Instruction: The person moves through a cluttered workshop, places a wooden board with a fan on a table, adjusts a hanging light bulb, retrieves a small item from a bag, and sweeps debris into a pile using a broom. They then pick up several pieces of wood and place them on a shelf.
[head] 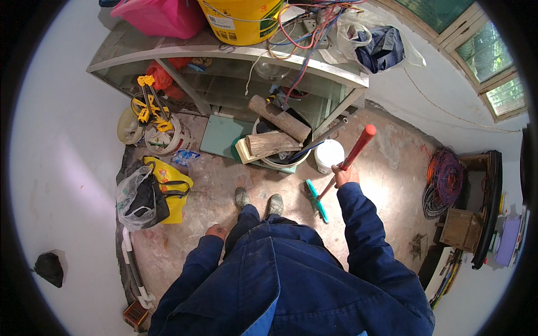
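Observation:
My right hand (pixel 346 175) is closed around the red handle of a broom (pixel 358 147). The handle's top end points up and away to the right. Its teal head (pixel 317 200) rests on the concrete floor, right of my shoes, with some debris by the bristles. My left hand (pixel 217 231) hangs low beside my left leg, its fingers curled; whether it holds anything cannot be seen. Just beyond the broom stands a white lidded bucket (pixel 329 155). Left of that, a large tub (pixel 305 157) bears split logs (pixel 275 143) and a squared wood block (pixel 246 152).
A glass display cabinet (pixel 227 52) spans the far side, with a yellow bucket (pixel 243 21) and tangled wires on top. Bags (pixel 141 201) and pails (pixel 178 140) stand left. Coiled wire (pixel 445 180) and a wooden box (pixel 461 229) lie right. White pipes (pixel 134 269) run along the left wall.

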`<action>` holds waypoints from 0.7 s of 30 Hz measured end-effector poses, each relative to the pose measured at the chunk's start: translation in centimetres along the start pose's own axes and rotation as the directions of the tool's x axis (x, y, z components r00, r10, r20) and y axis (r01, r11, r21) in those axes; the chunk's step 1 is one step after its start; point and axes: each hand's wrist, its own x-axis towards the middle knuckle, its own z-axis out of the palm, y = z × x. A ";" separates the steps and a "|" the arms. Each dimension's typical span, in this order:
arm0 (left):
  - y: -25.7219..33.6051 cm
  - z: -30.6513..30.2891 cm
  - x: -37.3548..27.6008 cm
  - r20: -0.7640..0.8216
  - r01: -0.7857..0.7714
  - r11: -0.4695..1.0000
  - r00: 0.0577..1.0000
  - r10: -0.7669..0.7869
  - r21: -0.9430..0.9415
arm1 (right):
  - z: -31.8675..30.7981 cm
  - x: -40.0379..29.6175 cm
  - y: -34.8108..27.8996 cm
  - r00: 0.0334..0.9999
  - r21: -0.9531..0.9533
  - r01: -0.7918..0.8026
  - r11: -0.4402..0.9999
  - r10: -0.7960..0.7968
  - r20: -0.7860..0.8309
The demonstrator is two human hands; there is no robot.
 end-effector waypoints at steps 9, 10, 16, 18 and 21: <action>-0.7 0.2 0.3 -0.001 -0.022 0.999 1.000 0.022 -0.031 | 0.2 0.5 0.6 0.988 0.027 0.150 0.988 -0.151 0.012; -0.7 0.2 0.4 -0.001 -0.022 0.999 1.000 0.022 -0.029 | 0.0 0.9 0.8 0.987 0.035 0.151 0.988 -0.153 0.039; -0.8 0.2 -0.2 -0.005 0.026 0.998 1.000 -0.026 -0.059 | -6.0 4.1 -4.1 0.950 0.006 0.112 0.994 -0.109 0.291; -0.8 0.5 0.0 -0.022 0.067 0.997 0.997 -0.068 -0.047 | -8.6 5.2 -6.0 0.926 0.014 0.077 0.997 -0.077 0.371; -1.9 0.8 -0.2 -0.020 0.094 0.994 0.995 -0.095 -0.064 | -10.9 7.1 -8.8 0.896 -0.061 0.189 0.980 -0.147 0.419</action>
